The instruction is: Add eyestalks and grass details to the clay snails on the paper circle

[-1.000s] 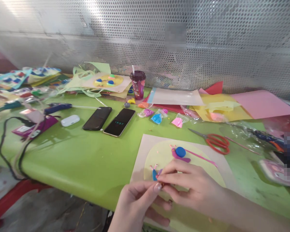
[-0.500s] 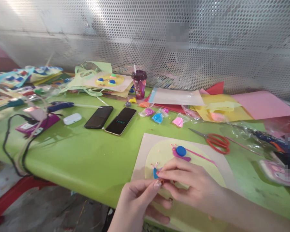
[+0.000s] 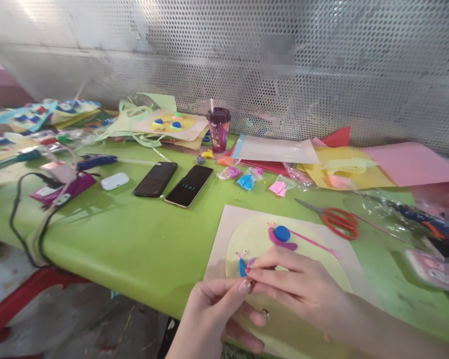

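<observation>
My left hand (image 3: 219, 311) and my right hand (image 3: 301, 284) meet fingertip to fingertip over the near part of a white sheet (image 3: 219, 239) bearing a pale yellow oval (image 3: 247, 232). Both are closed in a pinch around something tiny, mostly hidden by the fingers. Just beyond the fingertips lies a blue clay snail body (image 3: 242, 268) with pink eye stalks, and a purple round piece (image 3: 252, 261) beside it, partly covered by my right fingers. Farther up the oval is a purple clay snail (image 3: 284, 244) with a blue bottle cap (image 3: 282, 233) as its shell, and a pink stick (image 3: 314, 243).
Red-handled scissors (image 3: 338, 222) lie right of the sheet. Two phones (image 3: 155, 179) and a white earbud case (image 3: 114, 181) are to the left. Behind are bagged clay (image 3: 246, 182), a purple cup (image 3: 219, 129) and coloured papers (image 3: 411, 162). Cables (image 3: 41, 234) hang over the front edge.
The view has shifted slightly, moving everything a little to the right. Both hands stay pinched together, and the small piece between the fingertips is now more covered.
</observation>
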`<control>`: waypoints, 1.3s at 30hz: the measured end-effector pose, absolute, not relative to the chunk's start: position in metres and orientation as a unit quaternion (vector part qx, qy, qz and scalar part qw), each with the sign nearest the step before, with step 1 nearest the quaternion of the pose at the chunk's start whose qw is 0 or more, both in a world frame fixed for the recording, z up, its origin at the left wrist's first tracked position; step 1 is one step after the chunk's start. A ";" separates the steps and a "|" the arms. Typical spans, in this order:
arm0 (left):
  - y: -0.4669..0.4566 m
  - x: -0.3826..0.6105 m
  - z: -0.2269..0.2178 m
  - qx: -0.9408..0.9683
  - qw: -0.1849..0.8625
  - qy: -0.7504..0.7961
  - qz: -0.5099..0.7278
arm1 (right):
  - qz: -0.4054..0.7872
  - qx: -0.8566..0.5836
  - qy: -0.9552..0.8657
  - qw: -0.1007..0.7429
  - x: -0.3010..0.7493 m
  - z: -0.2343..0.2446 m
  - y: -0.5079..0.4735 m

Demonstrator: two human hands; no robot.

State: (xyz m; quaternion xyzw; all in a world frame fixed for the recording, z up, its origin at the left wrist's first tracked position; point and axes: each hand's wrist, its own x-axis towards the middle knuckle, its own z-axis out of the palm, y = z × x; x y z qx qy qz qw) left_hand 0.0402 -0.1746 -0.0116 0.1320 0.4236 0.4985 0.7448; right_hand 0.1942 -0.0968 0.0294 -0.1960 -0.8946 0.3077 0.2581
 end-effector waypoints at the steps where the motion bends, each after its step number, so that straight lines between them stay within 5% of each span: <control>1: -0.174 0.040 -0.011 0.130 0.746 0.420 0.501 | 0.319 -0.201 -0.889 0.260 0.194 0.028 -0.098; 10: -0.174 0.041 -0.008 0.128 0.748 0.406 0.509 | 0.575 -0.268 -0.743 0.215 0.193 0.024 -0.107; 16: -0.174 0.041 -0.007 0.130 0.746 0.406 0.512 | 0.411 -0.261 -0.841 0.234 0.190 0.026 -0.104; 27: -0.175 0.041 -0.009 0.136 0.741 0.411 0.514 | 0.301 -0.233 -0.875 0.300 0.189 0.023 -0.102; 39: -0.177 0.036 -0.010 0.149 0.755 0.404 0.494 | 0.336 -0.207 -0.878 0.270 0.187 0.023 -0.099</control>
